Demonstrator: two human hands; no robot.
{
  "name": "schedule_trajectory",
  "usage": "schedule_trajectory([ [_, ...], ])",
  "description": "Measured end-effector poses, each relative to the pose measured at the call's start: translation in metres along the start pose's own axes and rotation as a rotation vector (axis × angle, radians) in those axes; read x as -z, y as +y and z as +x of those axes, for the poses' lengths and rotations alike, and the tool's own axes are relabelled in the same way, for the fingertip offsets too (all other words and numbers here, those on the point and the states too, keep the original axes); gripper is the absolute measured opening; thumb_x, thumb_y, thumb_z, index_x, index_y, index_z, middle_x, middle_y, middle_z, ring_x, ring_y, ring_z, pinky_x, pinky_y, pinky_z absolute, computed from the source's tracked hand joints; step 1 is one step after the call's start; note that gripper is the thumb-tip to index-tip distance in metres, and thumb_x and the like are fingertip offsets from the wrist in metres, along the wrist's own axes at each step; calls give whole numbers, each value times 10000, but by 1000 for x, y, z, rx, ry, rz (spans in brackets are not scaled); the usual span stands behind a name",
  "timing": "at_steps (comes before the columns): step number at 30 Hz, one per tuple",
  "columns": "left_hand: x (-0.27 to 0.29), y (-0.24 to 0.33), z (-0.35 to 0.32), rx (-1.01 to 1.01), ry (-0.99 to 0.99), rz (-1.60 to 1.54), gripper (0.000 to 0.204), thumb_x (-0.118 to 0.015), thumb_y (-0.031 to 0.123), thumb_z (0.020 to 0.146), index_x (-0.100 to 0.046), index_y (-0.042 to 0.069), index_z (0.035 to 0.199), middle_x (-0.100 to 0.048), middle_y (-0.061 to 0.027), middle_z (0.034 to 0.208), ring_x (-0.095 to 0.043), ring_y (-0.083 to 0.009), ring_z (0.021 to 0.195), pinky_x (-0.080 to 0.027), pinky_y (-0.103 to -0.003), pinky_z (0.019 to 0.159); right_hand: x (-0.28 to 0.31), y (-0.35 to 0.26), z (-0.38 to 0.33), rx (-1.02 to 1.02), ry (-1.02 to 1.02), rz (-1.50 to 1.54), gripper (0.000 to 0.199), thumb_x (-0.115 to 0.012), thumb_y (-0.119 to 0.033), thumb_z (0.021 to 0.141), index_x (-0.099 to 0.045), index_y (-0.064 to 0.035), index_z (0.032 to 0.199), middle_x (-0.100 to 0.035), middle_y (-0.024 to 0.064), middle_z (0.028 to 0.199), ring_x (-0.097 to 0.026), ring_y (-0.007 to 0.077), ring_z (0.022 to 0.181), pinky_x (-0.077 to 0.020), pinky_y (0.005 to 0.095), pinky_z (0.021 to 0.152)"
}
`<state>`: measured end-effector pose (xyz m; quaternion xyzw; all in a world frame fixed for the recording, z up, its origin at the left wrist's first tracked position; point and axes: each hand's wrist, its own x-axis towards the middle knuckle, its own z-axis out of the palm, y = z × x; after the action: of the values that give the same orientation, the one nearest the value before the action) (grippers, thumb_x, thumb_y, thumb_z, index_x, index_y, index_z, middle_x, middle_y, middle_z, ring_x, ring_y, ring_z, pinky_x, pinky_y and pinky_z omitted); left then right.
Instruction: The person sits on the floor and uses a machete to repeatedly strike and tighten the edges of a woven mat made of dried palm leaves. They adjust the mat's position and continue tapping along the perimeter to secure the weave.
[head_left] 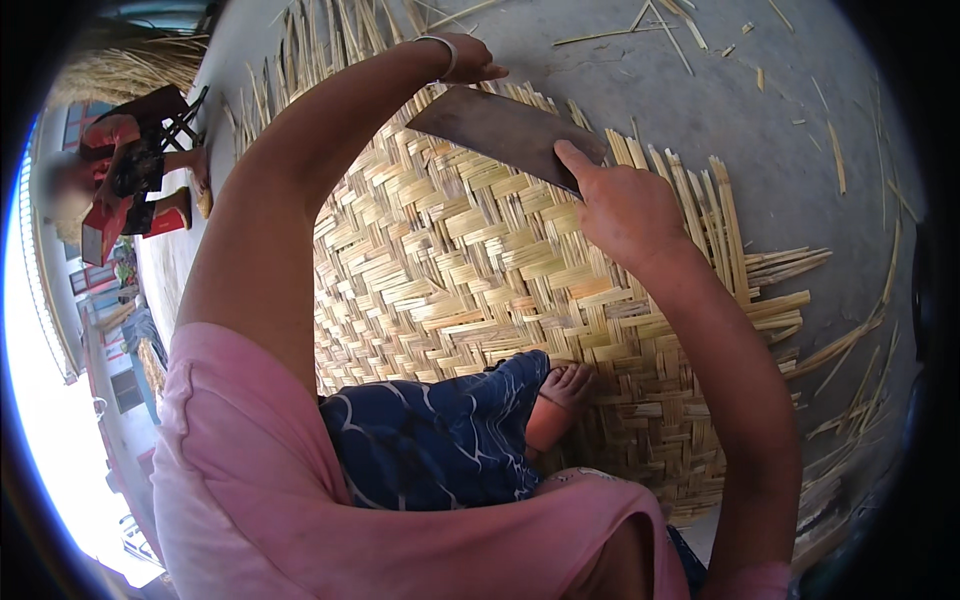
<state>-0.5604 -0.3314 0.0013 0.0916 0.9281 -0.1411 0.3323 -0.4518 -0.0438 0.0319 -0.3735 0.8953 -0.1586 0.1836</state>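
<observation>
A broad woven mat (440,270) of flat, straw-coloured split strips lies on the floor under and before me. In my right hand (635,212) is a cleaver (505,130) with a wide, dark rectangular blade. The index finger stretches along the blade, and the other fingers wrap the handle end, which they hide. The blade lies over the mat near its far edge. Beyond the blade's far left end, my left hand (468,58), with a pale bangle at the wrist, is at the mat's edge. Its fingers are drawn together, and what they hold is hidden.
Loose strip ends (720,210) stick out along the mat's far and right edges. Cut scraps (838,158) lie scattered over the grey floor (620,80). My bare foot (566,388) rests on the mat. At the far left a person (135,165) sits on a chair.
</observation>
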Motion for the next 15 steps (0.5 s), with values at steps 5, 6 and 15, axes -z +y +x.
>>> schedule_trajectory([
  [5,-4,-5,-3,-69,67,-155,493,-478,503,895,-680,64,991,-676,-147,950,-639,-322,910,-477,-435,830,-8,-2,-12,32,-50,39,487,-466,-98,838,-484,-142,1323,-677,134,775,-671,296,718,-521,422,626],
  [6,-6,-2,-2,-62,67,-170,477,-497,489,887,-682,64,1000,-676,-152,973,-638,-324,923,-475,-431,839,-10,-3,-14,36,-58,33,529,-513,-117,811,-473,-150,1337,-668,126,759,-661,297,708,-516,423,626],
  [15,-17,8,36,396,11,-330,481,-699,423,661,-718,32,940,-688,-162,959,-666,-280,864,-519,-384,768,-18,-6,-21,32,-87,36,497,-489,-127,828,-488,-148,1324,-670,125,746,-664,293,686,-511,423,586],
])
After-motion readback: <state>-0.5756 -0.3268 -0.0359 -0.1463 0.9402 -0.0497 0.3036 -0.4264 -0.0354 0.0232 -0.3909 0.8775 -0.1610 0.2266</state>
